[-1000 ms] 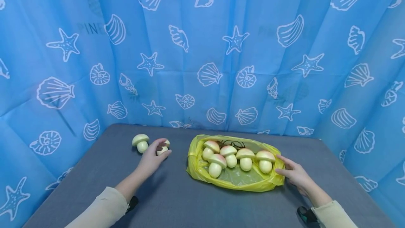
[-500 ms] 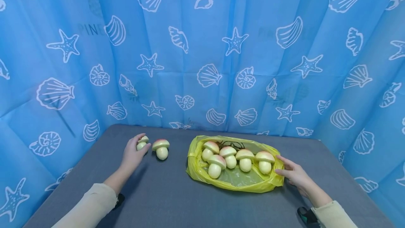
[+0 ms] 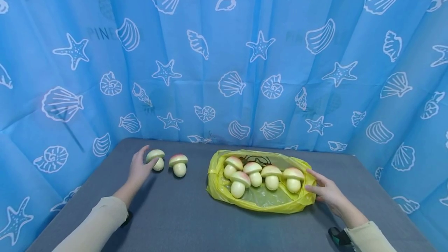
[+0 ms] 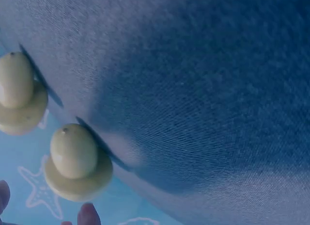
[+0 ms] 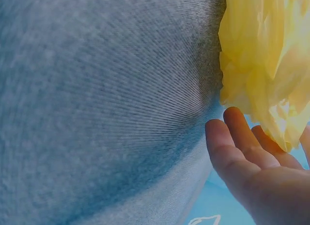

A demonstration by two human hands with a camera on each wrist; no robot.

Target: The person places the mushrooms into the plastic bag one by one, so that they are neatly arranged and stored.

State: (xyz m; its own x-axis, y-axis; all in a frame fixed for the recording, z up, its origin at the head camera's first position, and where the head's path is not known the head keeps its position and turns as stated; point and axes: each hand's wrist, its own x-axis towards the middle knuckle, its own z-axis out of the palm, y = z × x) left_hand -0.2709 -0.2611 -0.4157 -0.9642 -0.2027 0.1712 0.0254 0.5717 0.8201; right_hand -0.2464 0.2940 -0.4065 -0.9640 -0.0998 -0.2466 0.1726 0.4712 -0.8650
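Observation:
Two pale toy mushrooms with rounded caps stand at the table's back left. My left hand [image 3: 139, 168] is spread beside the left mushroom [image 3: 155, 160], thumb and fingers around its left side, fingertips close to the cap. The right mushroom [image 3: 179, 165] has a pink-tinged cap. In the left wrist view, the fingertips [image 4: 88, 215] appear just below the nearer mushroom [image 4: 72, 155]. A yellow plastic bag [image 3: 266, 206] lies with its mouth wide, several such mushrooms [image 3: 238, 184] inside. My right hand [image 3: 329, 193] touches its right end with loosely extended fingers; thumb mostly cropped in the right wrist view.
A grey cloth [image 3: 196, 221] covers the table, on which everything rests. A blue curtain [image 3: 224, 57] with white shells and starfish hangs behind and along both sides. A stretch of grey cloth separates the two loose mushrooms from the bag.
My left hand has moved left, off the right mushroom, past the front of the left mushroom to its left side. Both mushrooms stay put. The right hand stays at the bag.

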